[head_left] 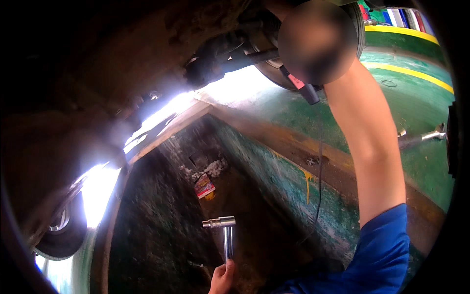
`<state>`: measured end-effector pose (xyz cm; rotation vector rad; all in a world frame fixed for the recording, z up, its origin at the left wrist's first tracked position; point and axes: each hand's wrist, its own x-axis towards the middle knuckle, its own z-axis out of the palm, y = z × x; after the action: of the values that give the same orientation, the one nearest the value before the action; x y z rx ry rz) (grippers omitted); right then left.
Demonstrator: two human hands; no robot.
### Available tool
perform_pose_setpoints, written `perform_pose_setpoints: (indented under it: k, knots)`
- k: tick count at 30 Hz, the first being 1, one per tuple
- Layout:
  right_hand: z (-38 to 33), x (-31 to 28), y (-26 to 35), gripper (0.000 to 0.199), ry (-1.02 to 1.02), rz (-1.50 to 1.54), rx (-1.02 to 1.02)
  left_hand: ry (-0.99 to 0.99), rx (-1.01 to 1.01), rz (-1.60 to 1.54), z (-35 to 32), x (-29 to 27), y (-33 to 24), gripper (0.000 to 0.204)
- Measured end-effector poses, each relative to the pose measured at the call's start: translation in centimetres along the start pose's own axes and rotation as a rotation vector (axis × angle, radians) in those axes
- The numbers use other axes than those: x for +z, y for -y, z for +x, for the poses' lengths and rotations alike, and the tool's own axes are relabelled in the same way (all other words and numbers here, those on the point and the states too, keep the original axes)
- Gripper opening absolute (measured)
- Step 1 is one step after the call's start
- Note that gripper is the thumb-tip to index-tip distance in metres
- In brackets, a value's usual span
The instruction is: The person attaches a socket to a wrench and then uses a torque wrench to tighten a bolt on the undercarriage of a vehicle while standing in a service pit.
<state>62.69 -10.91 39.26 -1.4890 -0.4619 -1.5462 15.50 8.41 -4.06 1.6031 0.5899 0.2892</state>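
My left hand (pixel 223 278) is closed around the handle of a chrome socket wrench (pixel 228 240) at the bottom centre. The wrench stands nearly upright, with a socket (pixel 212 223) pointing left from its head. My right arm reaches up beside a vehicle wheel (pixel 361 34). A round blur covers my right hand (pixel 319 36), so its fingers are hidden. Just below the blur, a black and red handle-shaped tool (pixel 302 87) sticks out. Whether my right hand grips it, I cannot tell. A thin dark cable (pixel 320 181) hangs beneath it.
The dark vehicle underside (pixel 98 63) fills the upper left, above a pit with a worn green wall (pixel 289 176). A red box (pixel 204 186) lies down in the pit. Another wheel (pixel 63 232) shows at left. A metal tool (pixel 423 137) rests on the green floor (pixel 416 103) at right.
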Motion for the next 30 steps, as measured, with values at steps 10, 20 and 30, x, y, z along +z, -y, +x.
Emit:
perform_pose_setpoints:
  k: [10,20,30]
  knots:
    - [-1.4,0.6,0.3,0.025,-0.023,0.029,0.006,-0.064,0.027,-0.103,0.5,-0.1,2.4,0.054]
    - [-1.3,0.1,0.5,0.026,-0.052,0.003,-0.006,-0.045,0.01,-0.073,1.8,0.3,0.6,0.047]
    - [-5.4,-0.4,5.0,0.027,-0.388,-0.044,-0.197,0.253,0.155,0.021,6.7,1.1,-7.0,0.055]
